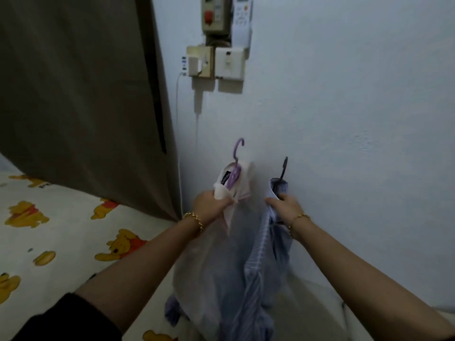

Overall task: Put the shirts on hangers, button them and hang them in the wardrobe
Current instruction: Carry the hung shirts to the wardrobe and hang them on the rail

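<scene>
I hold two shirts up in front of a white wall. My left hand (211, 202) grips the collar of a pale white shirt (209, 271) that sits on a purple hanger (236, 166), whose hook points upward. My right hand (285, 207) grips the collar of a blue striped shirt (261, 254) on a dark hanger (283, 168). Both shirts hang down between my forearms and their lower parts blur together. Whether the buttons are done up cannot be seen.
A bed with a yellow bear-print sheet (61, 242) lies at the left. A brown curtain (81, 94) hangs behind it. Switches, a socket with a charger (197, 62) and a cable are on the wall above. No wardrobe is in view.
</scene>
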